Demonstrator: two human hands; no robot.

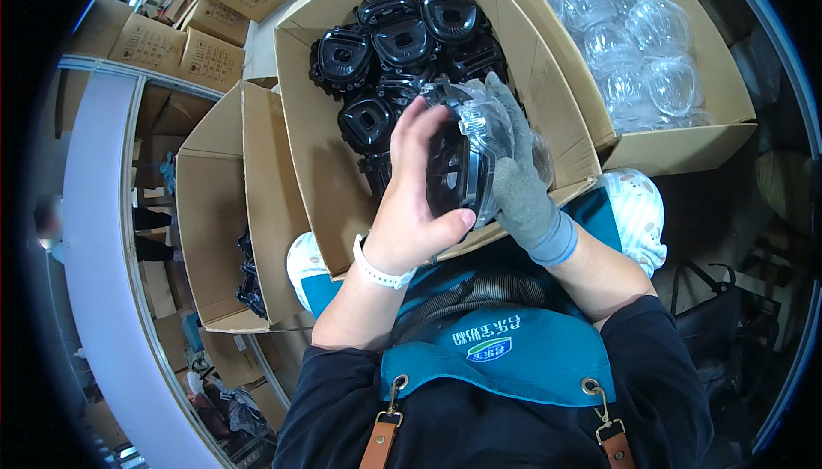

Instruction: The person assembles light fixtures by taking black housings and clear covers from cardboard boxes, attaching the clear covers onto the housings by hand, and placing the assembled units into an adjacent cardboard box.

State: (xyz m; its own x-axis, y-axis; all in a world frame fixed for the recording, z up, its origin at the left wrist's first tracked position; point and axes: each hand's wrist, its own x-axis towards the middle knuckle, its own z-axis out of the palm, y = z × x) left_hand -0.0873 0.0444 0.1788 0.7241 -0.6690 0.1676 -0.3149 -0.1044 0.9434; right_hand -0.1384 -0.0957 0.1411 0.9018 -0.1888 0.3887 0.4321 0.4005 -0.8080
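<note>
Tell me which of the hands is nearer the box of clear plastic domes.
The right hand, in a grey glove, is nearer: it holds the black and clear part on the side towards the box of clear plastic domes. The bare left hand grips the part's far side.

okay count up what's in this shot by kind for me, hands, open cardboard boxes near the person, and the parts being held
Hands: 2, the bare left hand and the gloved right hand
Open cardboard boxes near the person: 3, the box of black parts, the box of clear domes, and a side box
Held parts: 2, a black part with a clear cover
Total: 7
</note>
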